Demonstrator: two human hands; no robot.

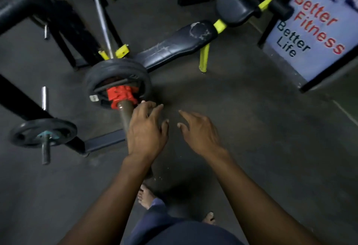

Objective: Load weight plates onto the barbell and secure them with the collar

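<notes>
A steel barbell (100, 16) rests on the yellow hooks of a bench rack. Its brown sleeve (124, 112) points toward me. Black weight plates (114, 68) sit on the sleeve, with a red collar (121, 95) pressed against their outer face. My left hand (146, 130) hovers over the sleeve just this side of the collar, fingers spread, gripping nothing. My right hand (197, 130) hangs in the air to the right of the sleeve, fingers apart and empty.
A black plate (43, 131) hangs on a storage peg (46, 151) at the left. A worn black bench (174, 45) with yellow legs lies behind the plates. A blue sign (317, 25) stands at the right. My bare feet (145, 196) are on the dark floor.
</notes>
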